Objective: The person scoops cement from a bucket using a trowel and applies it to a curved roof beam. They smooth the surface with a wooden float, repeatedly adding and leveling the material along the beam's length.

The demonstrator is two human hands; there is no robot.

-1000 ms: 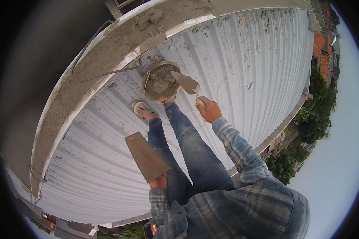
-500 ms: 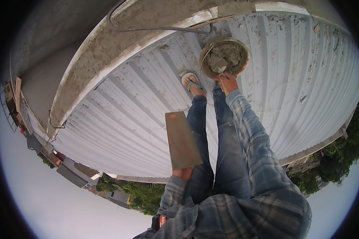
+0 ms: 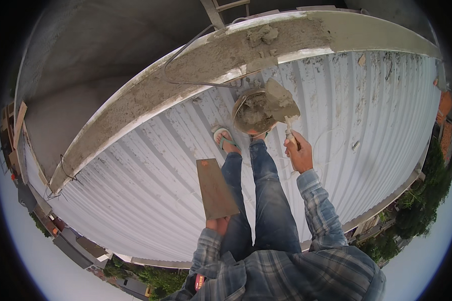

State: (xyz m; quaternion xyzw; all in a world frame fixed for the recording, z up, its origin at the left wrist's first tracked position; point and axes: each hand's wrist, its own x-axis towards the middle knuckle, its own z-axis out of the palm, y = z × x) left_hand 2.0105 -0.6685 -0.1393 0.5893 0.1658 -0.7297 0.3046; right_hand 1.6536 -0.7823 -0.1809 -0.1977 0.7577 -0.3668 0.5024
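Observation:
My right hand (image 3: 299, 152) is closed around the handle of a trowel (image 3: 289, 131). Wet grey mortar (image 3: 280, 95) is heaped on its blade, which is raised over the right rim of a bucket (image 3: 239, 122). More mortar (image 3: 254, 110) lies inside the bucket, and its wire handle hangs to one side. My left hand (image 3: 217, 224) grips a flat rectangular plastering float (image 3: 217, 188) from below, beside my left leg. The float's broad, bare face is turned up, and it hides most of the left fingers.
Ribbed metal sheeting (image 3: 150, 200) lies underfoot, spotted with dried mortar. A curved ledge (image 3: 206, 70) runs ahead, part rough, part smoothed, with a mortar lump (image 3: 262, 35) on top. A bent metal bar (image 3: 186, 82) juts from it. Sandalled feet (image 3: 226, 139) stand by the bucket.
The trowel has come up out of the bucket loaded with mortar, and my right hand has moved back from the rim. More of the ledge shows. The left hand still holds the float.

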